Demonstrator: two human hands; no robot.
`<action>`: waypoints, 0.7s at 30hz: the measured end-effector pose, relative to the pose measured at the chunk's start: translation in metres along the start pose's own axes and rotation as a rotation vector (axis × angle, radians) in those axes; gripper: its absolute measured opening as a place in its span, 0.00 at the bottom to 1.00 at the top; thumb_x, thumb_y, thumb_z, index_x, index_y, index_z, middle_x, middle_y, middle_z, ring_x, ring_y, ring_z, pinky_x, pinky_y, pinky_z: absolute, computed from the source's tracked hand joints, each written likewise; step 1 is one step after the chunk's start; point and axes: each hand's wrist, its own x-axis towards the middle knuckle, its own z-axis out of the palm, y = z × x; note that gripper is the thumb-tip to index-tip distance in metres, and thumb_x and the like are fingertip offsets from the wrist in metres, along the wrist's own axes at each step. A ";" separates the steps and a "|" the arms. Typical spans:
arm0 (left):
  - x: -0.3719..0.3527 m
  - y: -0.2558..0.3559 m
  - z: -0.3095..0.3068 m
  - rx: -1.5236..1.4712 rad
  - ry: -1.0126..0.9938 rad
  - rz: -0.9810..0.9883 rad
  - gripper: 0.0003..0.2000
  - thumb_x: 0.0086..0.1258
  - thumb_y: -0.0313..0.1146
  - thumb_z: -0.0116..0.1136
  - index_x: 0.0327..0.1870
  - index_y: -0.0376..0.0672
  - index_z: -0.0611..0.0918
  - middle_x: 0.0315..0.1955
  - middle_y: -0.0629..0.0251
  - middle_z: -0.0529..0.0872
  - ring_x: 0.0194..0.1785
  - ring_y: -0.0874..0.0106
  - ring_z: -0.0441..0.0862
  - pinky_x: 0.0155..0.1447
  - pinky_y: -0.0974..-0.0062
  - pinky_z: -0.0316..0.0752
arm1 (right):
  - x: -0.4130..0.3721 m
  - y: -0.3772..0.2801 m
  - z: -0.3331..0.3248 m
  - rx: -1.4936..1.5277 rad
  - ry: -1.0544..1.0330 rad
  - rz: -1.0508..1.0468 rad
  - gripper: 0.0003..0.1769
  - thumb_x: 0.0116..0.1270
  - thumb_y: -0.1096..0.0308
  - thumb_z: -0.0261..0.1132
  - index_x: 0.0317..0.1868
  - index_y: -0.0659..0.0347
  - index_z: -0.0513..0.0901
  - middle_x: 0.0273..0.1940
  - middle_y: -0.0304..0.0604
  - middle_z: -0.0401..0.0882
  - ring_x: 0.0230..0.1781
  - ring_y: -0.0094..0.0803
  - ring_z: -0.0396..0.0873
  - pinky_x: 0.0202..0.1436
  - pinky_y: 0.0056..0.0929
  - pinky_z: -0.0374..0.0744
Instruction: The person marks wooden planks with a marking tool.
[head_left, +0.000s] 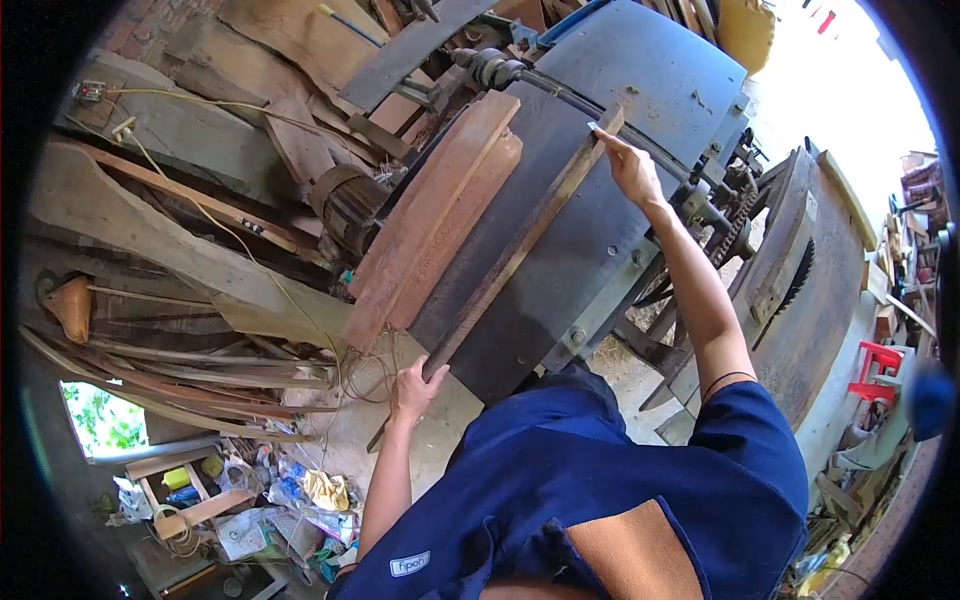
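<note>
We see the left hand (415, 385) in the lower middle of the frame, fingers wrapped shut round the near end of a long wooden strip (520, 240). The strip lies slantwise across the dark machine table (640, 70) and runs toward the upper middle. There the right hand (630, 165) pinches a small white piece (592, 126), maybe chalk, though we cannot tell, with its tip at the strip's far end.

One hand at each end likely keeps the strip flat and stops it sliding on the tilted-looking top. The arm on the right of the frame is stretched full out because the strip is long.

Reddish planks (430, 220) are stacked just beside the strip on its left, probably parked within reach. A toothed saw blade (800, 275) and a drive chain (735, 225) sit on the right, well apart from both hands. A red stool (880, 365) stands at the far right.

The only writing is a small white tag (410, 563) on the blue shirt at the bottom. It reads roughly "fipoh", but the last letter is unsure
</note>
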 end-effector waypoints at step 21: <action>-0.005 0.006 0.001 -0.021 0.113 0.089 0.24 0.69 0.52 0.67 0.49 0.35 0.85 0.33 0.41 0.88 0.39 0.45 0.88 0.41 0.52 0.81 | 0.036 0.022 0.002 -0.268 0.055 0.075 0.23 0.76 0.70 0.56 0.68 0.41 0.80 0.41 0.61 0.86 0.42 0.57 0.87 0.44 0.51 0.84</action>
